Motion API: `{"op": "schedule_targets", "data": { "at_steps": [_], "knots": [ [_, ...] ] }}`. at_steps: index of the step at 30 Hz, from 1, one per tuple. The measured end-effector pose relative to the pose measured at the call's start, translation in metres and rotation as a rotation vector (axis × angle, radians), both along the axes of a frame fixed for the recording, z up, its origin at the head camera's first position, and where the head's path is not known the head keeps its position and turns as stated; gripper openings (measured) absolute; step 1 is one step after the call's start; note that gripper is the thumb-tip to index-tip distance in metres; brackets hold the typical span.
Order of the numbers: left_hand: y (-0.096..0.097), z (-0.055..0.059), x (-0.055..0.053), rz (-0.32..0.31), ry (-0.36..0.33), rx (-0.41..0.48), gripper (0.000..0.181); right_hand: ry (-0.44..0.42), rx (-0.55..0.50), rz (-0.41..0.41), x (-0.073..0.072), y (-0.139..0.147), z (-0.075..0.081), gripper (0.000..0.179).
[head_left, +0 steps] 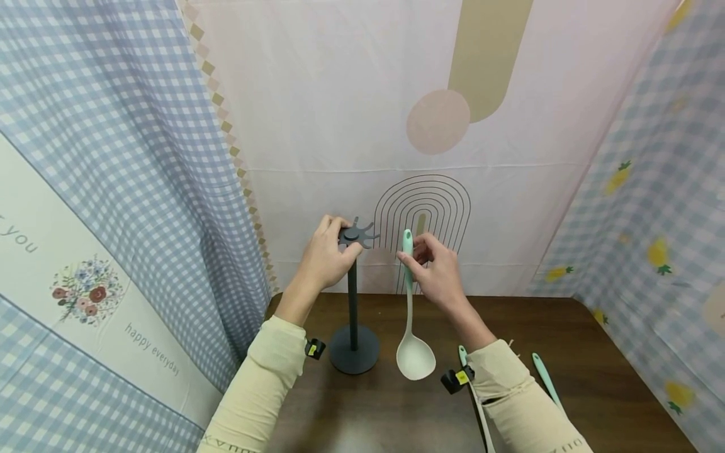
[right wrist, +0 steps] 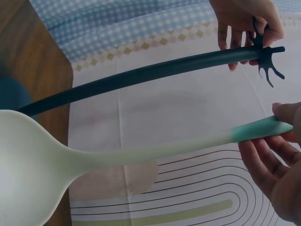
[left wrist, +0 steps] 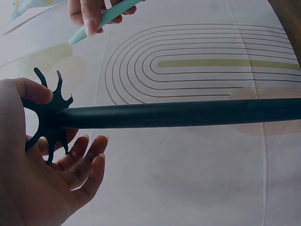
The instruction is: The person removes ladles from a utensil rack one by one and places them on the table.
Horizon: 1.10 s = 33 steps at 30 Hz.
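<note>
A dark utensil stand [head_left: 354,302] rises from a round base on the table, with a ring of curved hooks [head_left: 362,235] at its top. My left hand [head_left: 327,255] grips the edge of that hooked top between thumb and fingers; in the left wrist view the thumb lies on one side of it. To the right hangs a ladle [head_left: 415,357], white with a mint green handle end, bowl down and apart from the stand. Near the top of its handle, my right hand [head_left: 435,267] pinches it between thumb and fingers, as the right wrist view [right wrist: 256,129] also shows.
On the brown table [head_left: 600,352], a green-handled utensil [head_left: 476,402] lies partly under my right forearm. Another green handle [head_left: 546,380] lies farther right, its lower part hidden by the sleeve. Printed cloth [head_left: 340,126] hangs behind and at both sides.
</note>
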<state>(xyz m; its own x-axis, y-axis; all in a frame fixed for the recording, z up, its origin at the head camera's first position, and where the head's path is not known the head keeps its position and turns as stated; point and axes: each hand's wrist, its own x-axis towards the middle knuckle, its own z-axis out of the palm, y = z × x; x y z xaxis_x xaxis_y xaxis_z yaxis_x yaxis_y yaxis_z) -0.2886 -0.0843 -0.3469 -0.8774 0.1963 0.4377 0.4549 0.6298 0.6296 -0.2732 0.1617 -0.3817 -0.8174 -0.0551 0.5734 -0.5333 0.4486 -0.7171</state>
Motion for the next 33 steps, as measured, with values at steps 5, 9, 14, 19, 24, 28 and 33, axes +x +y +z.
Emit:
{"op": "schedule_targets", "data": {
  "at_steps": [5, 9, 14, 19, 24, 28, 33],
  "knots": [
    [-0.001, -0.001, 0.0, -0.002, 0.001, 0.009, 0.051, -0.022, 0.0, -0.004, 0.0, 0.0, -0.006, 0.021],
    [-0.001, -0.001, 0.001, -0.004, 0.003, 0.011, 0.051, -0.032, 0.002, -0.008, 0.001, 0.001, -0.009, 0.021],
    [-0.001, -0.001, 0.001, -0.002, 0.004, 0.012, 0.05, -0.042, 0.007, -0.018, 0.0, 0.003, -0.013, 0.021],
    [-0.001, 0.0, 0.0, 0.0, 0.008, 0.009, 0.051, -0.065, 0.004, -0.031, -0.001, 0.006, -0.021, 0.021],
    [-0.001, 0.0, 0.0, 0.002, 0.008, 0.003, 0.051, -0.104, -0.003, -0.054, -0.003, 0.013, -0.031, 0.023],
    [-0.001, 0.0, 0.0, -0.002, 0.01, 0.005, 0.05, -0.113, 0.003, -0.075, -0.007, 0.019, -0.041, 0.025],
    [-0.001, -0.001, 0.0, -0.001, 0.014, 0.004, 0.05, -0.134, 0.013, -0.086, -0.01, 0.026, -0.054, 0.023]
  ]
}}
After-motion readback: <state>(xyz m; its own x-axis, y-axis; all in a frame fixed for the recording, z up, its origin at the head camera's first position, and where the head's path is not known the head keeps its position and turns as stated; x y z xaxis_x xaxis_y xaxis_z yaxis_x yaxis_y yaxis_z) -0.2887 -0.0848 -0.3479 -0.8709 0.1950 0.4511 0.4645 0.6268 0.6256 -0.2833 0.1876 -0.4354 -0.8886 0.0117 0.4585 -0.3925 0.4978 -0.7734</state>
